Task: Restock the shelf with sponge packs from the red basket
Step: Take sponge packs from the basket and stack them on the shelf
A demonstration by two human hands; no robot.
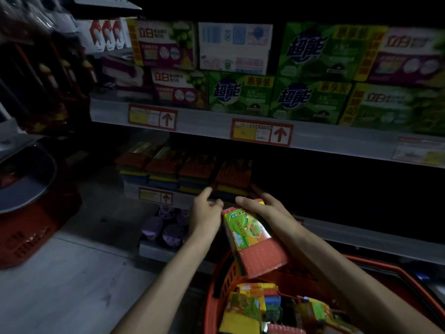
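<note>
A sponge pack with an orange sponge and a green and yellow label is held above the red basket. My right hand grips its far end, fingers over the top. My left hand touches its left edge with curled fingers, near the shelf lip. Several more sponge packs lie in the basket. On the dark middle shelf, rows of stacked sponge packs fill the left part; the right part is in shadow.
Green and purple detergent boxes fill the upper shelf above red price tags. Purple round items sit on the bottom shelf. A second red basket with a grey tub stands on the floor at left.
</note>
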